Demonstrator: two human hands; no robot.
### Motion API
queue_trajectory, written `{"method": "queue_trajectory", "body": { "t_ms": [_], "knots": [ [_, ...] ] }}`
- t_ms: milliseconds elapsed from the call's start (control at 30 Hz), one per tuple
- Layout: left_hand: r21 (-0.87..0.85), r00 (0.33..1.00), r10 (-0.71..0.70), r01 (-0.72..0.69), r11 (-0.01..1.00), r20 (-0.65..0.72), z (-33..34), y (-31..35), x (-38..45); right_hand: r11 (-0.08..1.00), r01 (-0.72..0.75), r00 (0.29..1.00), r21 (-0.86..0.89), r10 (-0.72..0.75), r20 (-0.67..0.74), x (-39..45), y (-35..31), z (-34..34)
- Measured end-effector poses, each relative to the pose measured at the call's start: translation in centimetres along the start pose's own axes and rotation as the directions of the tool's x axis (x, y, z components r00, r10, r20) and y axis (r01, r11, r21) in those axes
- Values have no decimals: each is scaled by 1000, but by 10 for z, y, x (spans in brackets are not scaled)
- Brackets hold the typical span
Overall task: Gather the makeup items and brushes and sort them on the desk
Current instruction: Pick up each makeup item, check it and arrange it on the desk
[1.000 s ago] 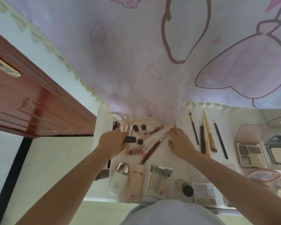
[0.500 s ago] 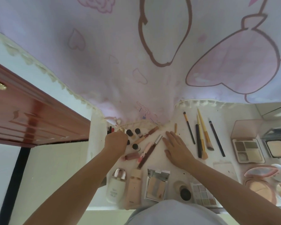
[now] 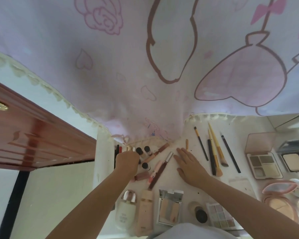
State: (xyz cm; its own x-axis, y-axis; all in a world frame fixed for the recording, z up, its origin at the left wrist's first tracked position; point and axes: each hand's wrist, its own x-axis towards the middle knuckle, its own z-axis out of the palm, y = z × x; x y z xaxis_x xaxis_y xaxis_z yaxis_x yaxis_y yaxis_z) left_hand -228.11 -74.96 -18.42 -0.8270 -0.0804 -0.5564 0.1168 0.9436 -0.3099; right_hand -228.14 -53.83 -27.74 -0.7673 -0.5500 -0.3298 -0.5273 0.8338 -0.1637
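Scene: a person leans over a white counter strewn with makeup, a pink cartoon-print curtain hanging at its far edge.
Left hand: the left hand is curled over the far-left cluster of lipsticks and small dark-capped bottles; its fingers are clenched, but what they hold, if anything, is hidden under the knuckles.
Right hand: the right hand lies flat and released on the counter, fingers straight, between the slim tubes and the brushes.
Tubes: a long dark-brown tube with a silver cap and a pink one lie diagonally just left of the right hand.
Brushes: 5 brushes lie side by side right of that hand, handles near, bristle ends mixed.
Near row: a white bottle, a beige tube, a mirrored compact and a small eyeshadow palette line the near edge.
Right side: an open 4-pan palette and a powder compact sit far right.
Left of counter: a red-brown wooden cabinet.
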Motion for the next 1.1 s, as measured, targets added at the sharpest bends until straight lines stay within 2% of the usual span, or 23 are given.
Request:
{"method": "queue_trajectory", "body": {
  "t_ms": [100, 167, 200, 267, 333, 400, 500, 600, 767, 933, 1033, 1100],
  "knots": [
    [-32, 1000, -8, 8, 999, -11, -2, -3, -3, 1000, -6, 999, 26, 7, -46, 0, 1, -2],
    [-67, 999, -23, 21, 998, -27, -3, -5, -7, 993, 64, 997, -99, -68, -37, 1, 8, -2],
    [-81, 999, -32, 28, 996, -44, -4, -5, -8, 992, 86, 995, -96, -90, -36, 0, 9, -4],
    [-86, 995, -40, 32, 996, -91, -6, -7, -12, 1000, 16, 992, -12, -18, -121, -1, 11, -9],
    [-79, 989, -36, 25, 997, -141, -8, -8, -16, 999, -14, 955, 46, 27, -295, -7, 20, -14],
    [-89, 982, -28, 11, 996, -187, -10, -7, -21, 985, -146, 930, 87, 167, -328, -13, 30, -19],
    [-139, 964, -26, -11, 990, -264, -16, -1, -28, 899, -398, 866, 183, 434, -249, -17, 39, -33],
    [-173, 947, -1, -58, 983, -322, -23, 8, -33, 838, -534, 833, 114, 545, -97, -20, 39, -40],
    [-191, 934, 71, -146, 971, -350, -33, 28, -37, 797, -581, 808, 162, 589, 1, -26, 32, -41],
    [-278, 931, 130, -232, 932, -342, -44, 41, -41, 731, -618, 778, 291, 621, 94, -35, 25, -40],
    [-375, 929, 152, -280, 884, -337, -47, 44, -41, 611, -644, 727, 460, 676, 120, -39, 28, -52],
    [-458, 929, 166, -312, 832, -331, -51, 44, -39, 526, -593, 728, 610, 674, 127, -40, 32, -71]
  ]
}}
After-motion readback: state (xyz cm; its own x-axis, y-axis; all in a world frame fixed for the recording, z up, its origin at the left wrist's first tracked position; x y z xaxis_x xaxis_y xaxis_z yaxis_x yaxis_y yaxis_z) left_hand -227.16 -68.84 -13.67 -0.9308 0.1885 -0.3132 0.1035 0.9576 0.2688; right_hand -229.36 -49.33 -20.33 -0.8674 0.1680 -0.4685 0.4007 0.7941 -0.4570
